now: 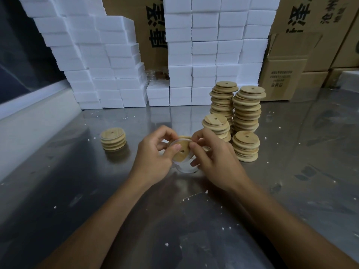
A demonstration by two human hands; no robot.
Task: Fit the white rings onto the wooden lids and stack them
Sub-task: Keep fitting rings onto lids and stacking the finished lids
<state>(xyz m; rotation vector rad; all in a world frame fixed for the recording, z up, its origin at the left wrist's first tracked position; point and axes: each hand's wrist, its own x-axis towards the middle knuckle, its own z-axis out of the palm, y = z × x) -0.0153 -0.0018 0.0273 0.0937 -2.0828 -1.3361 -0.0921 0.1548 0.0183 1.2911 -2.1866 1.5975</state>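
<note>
Head view: your left hand (155, 152) and right hand (211, 154) both pinch one wooden lid (181, 150) above the steel table (77, 181), tilted toward you to seat the white ring (179, 141) (partly on); finished stack (113, 139) waits left, bare lids (245, 111) right

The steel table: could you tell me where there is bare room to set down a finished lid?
Bare steel table lies around the short stack on the left, and between it and the left hand. The near table, in front of both arms, is bare too. Right of the right hand it is crowded: four lid stacks stand close together.
</note>
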